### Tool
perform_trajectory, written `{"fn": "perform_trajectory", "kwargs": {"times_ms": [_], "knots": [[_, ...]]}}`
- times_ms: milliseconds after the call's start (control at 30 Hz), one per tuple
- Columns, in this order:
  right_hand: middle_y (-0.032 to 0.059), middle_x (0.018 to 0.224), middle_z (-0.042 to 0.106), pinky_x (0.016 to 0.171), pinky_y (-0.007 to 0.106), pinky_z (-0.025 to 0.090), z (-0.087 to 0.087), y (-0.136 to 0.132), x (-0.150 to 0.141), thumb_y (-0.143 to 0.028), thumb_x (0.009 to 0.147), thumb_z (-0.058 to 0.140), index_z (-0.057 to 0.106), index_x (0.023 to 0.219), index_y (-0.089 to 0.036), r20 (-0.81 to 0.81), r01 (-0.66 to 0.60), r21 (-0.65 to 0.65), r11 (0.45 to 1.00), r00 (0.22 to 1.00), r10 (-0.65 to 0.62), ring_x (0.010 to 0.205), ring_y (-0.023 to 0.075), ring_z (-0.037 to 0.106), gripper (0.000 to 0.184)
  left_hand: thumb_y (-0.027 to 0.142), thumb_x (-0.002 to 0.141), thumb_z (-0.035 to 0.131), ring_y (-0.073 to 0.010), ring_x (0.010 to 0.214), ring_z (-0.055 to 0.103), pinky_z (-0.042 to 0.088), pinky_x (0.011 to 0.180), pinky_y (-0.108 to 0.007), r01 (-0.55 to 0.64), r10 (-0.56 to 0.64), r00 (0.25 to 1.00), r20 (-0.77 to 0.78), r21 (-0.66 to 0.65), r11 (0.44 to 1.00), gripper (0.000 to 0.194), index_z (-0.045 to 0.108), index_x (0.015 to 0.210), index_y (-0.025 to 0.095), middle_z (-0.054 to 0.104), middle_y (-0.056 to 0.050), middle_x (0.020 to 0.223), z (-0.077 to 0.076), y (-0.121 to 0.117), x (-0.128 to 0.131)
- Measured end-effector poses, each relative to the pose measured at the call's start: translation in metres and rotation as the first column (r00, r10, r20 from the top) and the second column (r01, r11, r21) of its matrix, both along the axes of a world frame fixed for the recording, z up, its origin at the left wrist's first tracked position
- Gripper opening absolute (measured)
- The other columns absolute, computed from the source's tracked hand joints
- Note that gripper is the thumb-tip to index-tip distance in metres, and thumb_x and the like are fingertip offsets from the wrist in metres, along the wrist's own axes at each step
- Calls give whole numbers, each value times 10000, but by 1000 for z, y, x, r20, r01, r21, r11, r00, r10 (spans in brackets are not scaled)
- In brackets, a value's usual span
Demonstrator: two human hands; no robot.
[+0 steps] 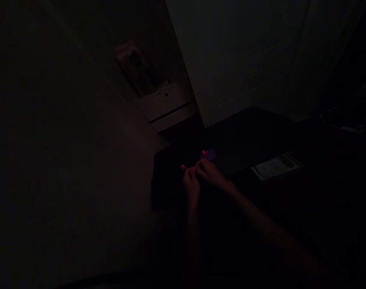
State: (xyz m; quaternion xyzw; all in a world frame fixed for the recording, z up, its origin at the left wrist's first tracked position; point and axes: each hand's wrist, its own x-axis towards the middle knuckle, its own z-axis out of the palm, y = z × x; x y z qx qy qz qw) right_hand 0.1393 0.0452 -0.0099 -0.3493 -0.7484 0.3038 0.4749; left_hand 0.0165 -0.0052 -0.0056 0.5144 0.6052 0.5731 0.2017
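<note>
The scene is very dark. My left hand (191,185) and my right hand (210,173) meet over a dark surface (246,136), fingers curled and touching at the tips. A small purple object (211,154) with an orange bit lies just beyond my right fingertips. Another small orange piece (183,167) sits left of my left hand. What the fingers pinch, if anything, is too dim to name.
A pale flat packet or paper (276,166) lies on the dark surface to the right. A white door or panel (246,60) rises behind. A reddish package (131,64) rests on a low shelf (167,102) at the back.
</note>
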Motion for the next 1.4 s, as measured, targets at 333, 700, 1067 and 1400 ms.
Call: {"fn": "perform_trajectory", "kwargs": {"times_ms": [333,700,1067,1400], "knots": [[57,979,691,860,301,487,1,0,0,-262,1019,565,628,957,-197,-36,17,-4,1000,999,-17,900,186,650,109,542,991,550,-209,824,680,525,793,-312,-1,1,1000,16,1,1000,397,703,917,184,736,-81,888,-3,0,-1],[71,981,682,862,331,483,-1,3,0,-287,1031,555,631,935,-203,-78,30,44,999,997,-26,915,209,645,148,538,972,576,-198,826,678,516,805,-313,-11,11,1000,13,-3,1000,375,694,946,183,737,-72,894,-5,1,-2],[71,974,701,897,365,505,0,6,1,-330,1010,564,647,917,-212,-151,51,38,998,987,-45,919,221,657,171,488,943,613,-199,821,688,516,777,-313,-6,7,999,51,-9,1000,310,683,940,186,736,-72,897,-5,3,-1],[60,908,747,874,394,538,-8,12,1,-399,940,627,671,896,-231,-274,92,-168,981,952,-136,900,247,700,180,458,934,632,-184,804,700,529,763,-297,-3,2,995,96,8,1000,281,678,947,181,740,-68,870,-13,3,-2]]}}
